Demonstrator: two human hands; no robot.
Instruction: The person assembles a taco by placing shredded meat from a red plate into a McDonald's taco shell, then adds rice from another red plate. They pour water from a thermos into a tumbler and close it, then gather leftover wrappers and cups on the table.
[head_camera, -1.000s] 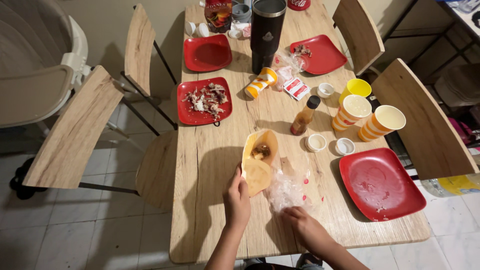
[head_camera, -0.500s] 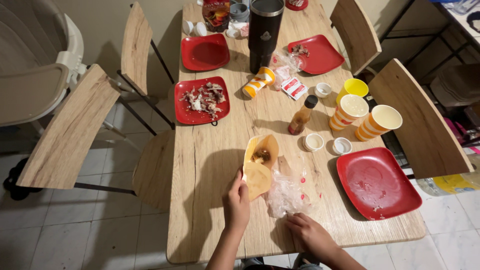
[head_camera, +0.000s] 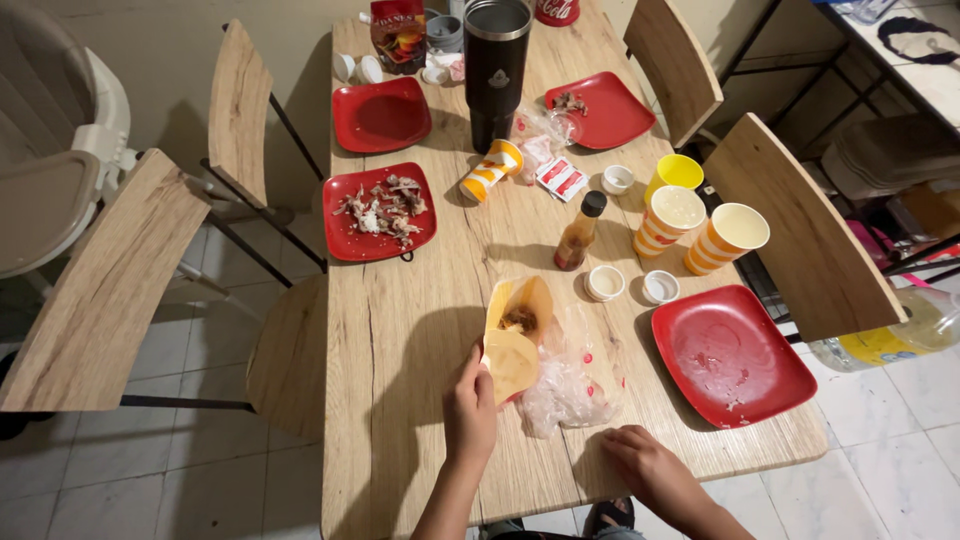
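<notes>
Change: since a second ago the right hand has slid back from the clear plastic wrap toward the near table edge; the left hand has stayed at the yellow paper box.
Left hand: fingers closed on the near left edge of the yellow paper box, pinching its lower flap.
Right hand: lies flat on the wooden table, fingers loosely curled, gripping nothing, near the wrap but apart from it.
Yellow paper box: lies open near the front middle of the table, a bit of brown food showing inside, its right side resting on the plastic wrap.
Plastic wrap: crumpled, clear, with red specks, just right of the box.
Right of the box: an empty red square plate with smears, near the table's right edge.
Beyond the box: two small white sauce cups side by side, a small brown sauce bottle with a black cap standing upright, and two orange striped paper cups next to a yellow cup.
Left side: a red plate with bones.
Far end: a tall black tumbler, upright, between two more red plates.
Around: wooden chairs on both sides.
</notes>
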